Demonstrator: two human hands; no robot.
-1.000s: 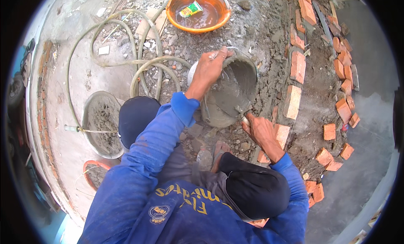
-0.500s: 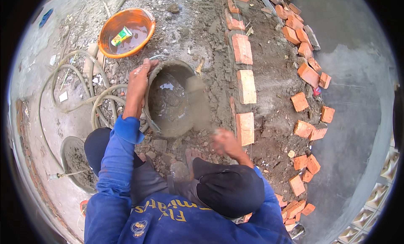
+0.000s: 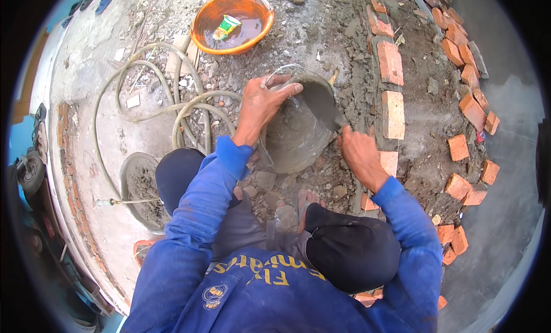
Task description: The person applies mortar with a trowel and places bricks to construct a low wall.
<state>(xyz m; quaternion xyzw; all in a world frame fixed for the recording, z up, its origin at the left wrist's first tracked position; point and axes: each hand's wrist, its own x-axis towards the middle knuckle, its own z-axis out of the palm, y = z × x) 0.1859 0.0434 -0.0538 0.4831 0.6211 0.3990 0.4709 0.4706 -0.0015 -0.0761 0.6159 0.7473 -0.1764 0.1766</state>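
We look down on an outdoor work site: rubble-strewn earth (image 3: 327,23) in the middle, pale concrete (image 3: 86,161) to the left, a smooth grey floor (image 3: 508,172) to the far right. The bucket (image 3: 290,149) sits on the rubble before the person, its mouth turned upward; its exact tilt we cannot tell. The left hand (image 3: 261,103) grips its left rim. The right hand (image 3: 361,155) grasps the trowel (image 3: 338,122), whose long axis runs from near right to far left, blade inside the bucket. We count one orange basin (image 3: 261,40) at the far side with one cup (image 3: 228,26) in it, one grey tub (image 3: 125,181) to the left, and three large bricks (image 3: 394,115) in the row just right of the bucket.
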